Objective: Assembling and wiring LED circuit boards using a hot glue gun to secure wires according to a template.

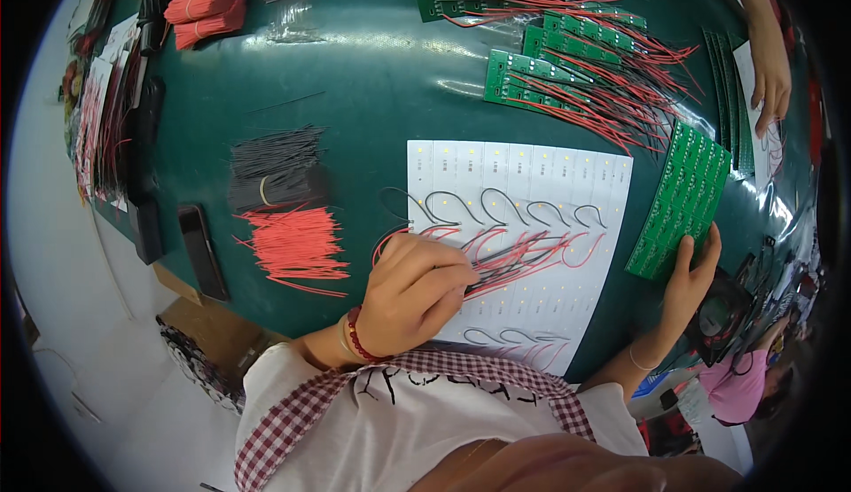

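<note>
My left hand is closed, with the fingers pinched round a loose bundle of red and black wires. The bundle lies over a white sheet of LED strips. Black wire loops and red wires stand along the middle of this sheet, with more loops near its bottom edge. My right hand grips the lower right edge of a green circuit board panel. The thumb rests on its face and the other fingers are partly hidden at the edge. The panel is just right of the white sheet.
Left of the sheet lie piles of black wires and red wires, with a phone beyond. Green boards with attached wires are at the back right. Another person's hand is at the far right, and red bundles at the back left.
</note>
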The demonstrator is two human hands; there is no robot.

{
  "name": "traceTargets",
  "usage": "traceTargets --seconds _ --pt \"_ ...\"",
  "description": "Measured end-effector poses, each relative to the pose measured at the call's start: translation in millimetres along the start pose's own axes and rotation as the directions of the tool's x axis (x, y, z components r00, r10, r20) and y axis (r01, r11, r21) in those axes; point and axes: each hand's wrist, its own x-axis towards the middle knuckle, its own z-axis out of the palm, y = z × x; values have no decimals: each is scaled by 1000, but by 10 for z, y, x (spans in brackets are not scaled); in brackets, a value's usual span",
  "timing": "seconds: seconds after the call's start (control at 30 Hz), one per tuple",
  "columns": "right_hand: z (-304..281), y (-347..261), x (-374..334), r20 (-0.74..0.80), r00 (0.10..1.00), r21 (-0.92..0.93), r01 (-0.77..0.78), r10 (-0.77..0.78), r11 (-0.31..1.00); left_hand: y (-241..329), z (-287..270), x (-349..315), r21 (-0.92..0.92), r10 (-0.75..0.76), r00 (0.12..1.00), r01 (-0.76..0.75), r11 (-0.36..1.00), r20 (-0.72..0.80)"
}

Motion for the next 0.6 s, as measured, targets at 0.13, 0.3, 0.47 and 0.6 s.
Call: traceTargets --seconds 0.13,0.3,0.47,0.6 --pt "11 1 5 -2 1000 -51 3 -3 999 3 -9 0 -25 2 1000 -2 1000 -2" --pt "46 2 -20 14 1000 -49 28 -27 998 -37 -16 -34 -57 -26 1000 26 998 4" --pt "61 80 -30 16 1000 -102 -2 3 995 -26 -62 -46 -129 -28 999 24 991 -28" --pt "32 22 -26 -55 997 -175 38 -49 984 30 -39 57 -191 29 999 -24 981 20"
